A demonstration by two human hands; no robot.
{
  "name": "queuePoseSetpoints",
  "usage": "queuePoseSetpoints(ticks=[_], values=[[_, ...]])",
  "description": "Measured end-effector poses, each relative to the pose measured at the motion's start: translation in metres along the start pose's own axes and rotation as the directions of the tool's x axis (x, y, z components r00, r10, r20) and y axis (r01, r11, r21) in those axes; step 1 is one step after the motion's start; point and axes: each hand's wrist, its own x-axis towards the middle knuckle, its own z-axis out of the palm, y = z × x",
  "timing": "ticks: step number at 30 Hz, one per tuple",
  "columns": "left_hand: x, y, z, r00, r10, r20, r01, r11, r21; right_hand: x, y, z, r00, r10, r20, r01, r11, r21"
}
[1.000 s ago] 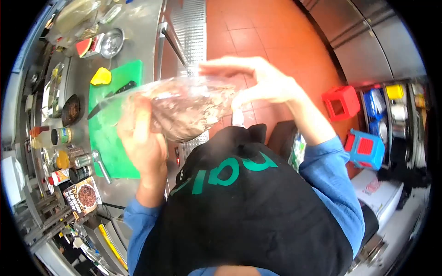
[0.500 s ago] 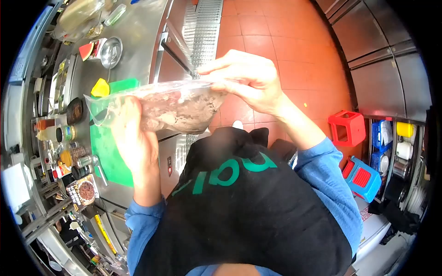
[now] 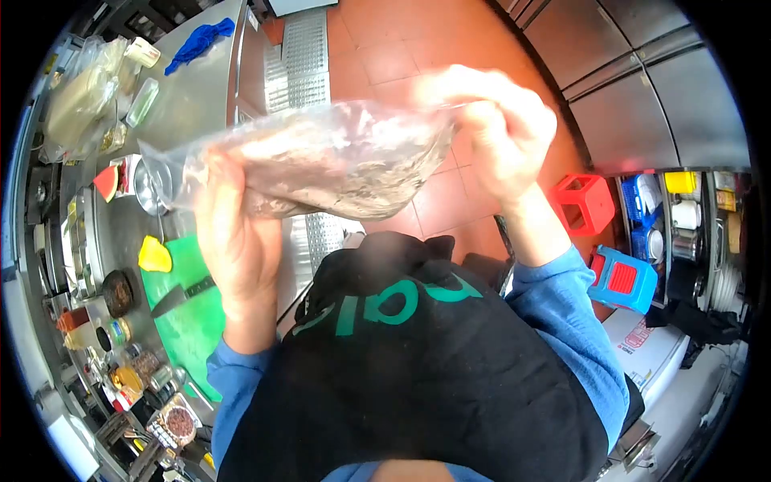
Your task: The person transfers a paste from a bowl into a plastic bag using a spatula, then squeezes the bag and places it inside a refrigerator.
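A clear plastic bag [image 3: 345, 165] with greyish-brown contents hangs stretched between my hands, above the floor and the counter's edge. My left hand [image 3: 237, 233] grips the bag's left part, fingers pressed against the film. At the bag's other end, my right hand [image 3: 498, 128] pinches a corner; its fingertips are smeared by motion. Behind my left hand lies a green cutting board [image 3: 189, 329] with a dark-bladed knife [image 3: 181, 297] on it. A yellow item [image 3: 154, 255] sits at the board's upper edge.
On the steel counter [image 3: 189, 96] are a blue cloth [image 3: 199, 44], a metal bowl [image 3: 151, 186] and several jars. A red stool [image 3: 582, 205] and a blue stool [image 3: 622, 279] stand at right, near shelves. Steel cabinets [image 3: 626, 104] line the upper right.
My right hand has moved to the right and up with its end of the bag, which is now spread wider. The view has shifted, bringing the knife and blue cloth into fuller sight.
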Motion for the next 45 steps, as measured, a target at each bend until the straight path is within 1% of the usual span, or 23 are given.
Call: queuePoseSetpoints(ticks=[2,5,8,10,11,12,14,16,18,20,21,22,24,25,26,28,29,32,33,35,37,42,45], values=[[0.020,0.010,0.009,0.999,0.006,0.037,-0.001,0.993,-0.116,0.022,0.007,0.014,0.937,0.319,0.144,-0.348,0.799,0.490],[0.048,0.008,0.002,0.987,0.022,0.158,0.016,0.971,-0.237,0.021,0.039,0.037,0.893,0.170,0.417,-0.417,0.663,0.622],[0.062,0.023,0.004,0.951,0.029,0.307,0.038,0.977,-0.211,0.039,0.048,0.056,0.840,0.149,0.522,-0.441,0.749,0.495],[0.076,0.032,-0.010,0.900,0.058,0.433,-0.102,0.991,0.081,0.040,0.059,0.063,0.762,0.263,0.592,-0.570,0.707,0.419],[0.088,0.028,-0.010,0.775,0.344,0.531,-0.586,0.706,0.397,0.049,0.062,0.072,0.778,0.252,0.576,-0.585,0.625,0.517],[0.099,0.024,-0.009,0.538,0.465,0.703,-0.826,0.128,0.548,0.057,0.065,0.081,0.790,0.244,0.562,-0.594,0.528,0.606],[0.110,0.027,-0.007,0.498,0.515,0.698,-0.809,-0.015,0.588,0.069,0.065,0.095,0.810,0.233,0.537,-0.558,0.586,0.587],[0.118,0.029,0.001,0.551,0.385,0.741,-0.726,-0.216,0.652,0.072,0.076,0.106,0.862,-0.108,0.495,-0.054,0.952,0.301],[0.130,0.033,0.006,0.616,0.255,0.745,-0.627,-0.414,0.660,0.076,0.112,0.102,0.821,-0.067,0.567,-0.144,0.937,0.319],[0.140,0.040,0.002,0.695,0.167,0.699,-0.683,-0.151,0.715,0.078,0.146,0.107,0.665,-0.349,0.661,-0.116,0.825,0.553],[0.149,0.037,0.000,0.698,0.123,0.705,-0.695,-0.118,0.709,0.065,0.142,0.111,0.736,-0.084,0.672,-0.549,0.507,0.665],[0.154,0.035,0.001,0.714,0.129,0.688,-0.676,-0.125,0.726,0.072,0.138,0.111,0.723,-0.099,0.683,-0.560,0.495,0.664],[0.163,0.031,0.006,0.754,0.028,0.656,-0.656,0.021,0.754,0.095,0.129,0.105,0.674,-0.048,0.737,-0.368,0.843,0.392],[0.169,0.035,0.009,0.741,-0.027,0.671,-0.670,0.045,0.741,0.087,0.127,0.114,0.769,0.124,0.627,-0.585,0.531,0.613],[0.170,0.035,0.012,0.756,-0.022,0.654,-0.653,0.033,0.757,0.096,0.133,0.115,0.761,0.107,0.640,-0.591,0.520,0.616],[0.174,0.033,0.020,0.907,0.088,0.412,-0.346,0.714,0.609,0.132,0.140,0.114,0.824,-0.259,0.505,-0.439,0.272,0.856],[0.182,0.032,0.008,0.892,0.144,0.429,-0.373,0.771,0.517,0.136,0.143,0.107,0.785,-0.026,0.618,-0.536,0.471,0.700],[0.184,-0.011,-0.036,0.925,-0.066,0.374,-0.201,0.750,0.630,0.163,0.141,0.099,0.815,0.209,0.540,-0.574,0.416,0.705],[0.176,-0.037,-0.035,0.956,-0.088,0.280,-0.092,0.816,0.571,0.163,0.141,0.101,0.771,0.305,0.559,-0.632,0.259,0.731],[0.171,-0.064,-0.036,0.977,-0.115,0.180,0.013,0.874,0.485,0.165,0.159,0.103,0.801,0.210,0.561,-0.599,0.287,0.748],[0.178,-0.068,-0.047,0.911,-0.295,0.287,0.191,0.920,0.342,0.165,0.169,0.106,0.816,0.109,0.567,-0.571,0.302,0.763],[0.186,-0.075,-0.037,0.947,-0.251,0.202,0.203,0.952,0.230,0.163,0.171,0.114,0.768,0.346,0.540,-0.630,0.248,0.736],[0.189,-0.075,-0.036,0.971,-0.210,0.111,0.154,0.913,0.378,0.170,0.185,0.124,0.758,0.512,0.404,-0.604,0.317,0.731]])
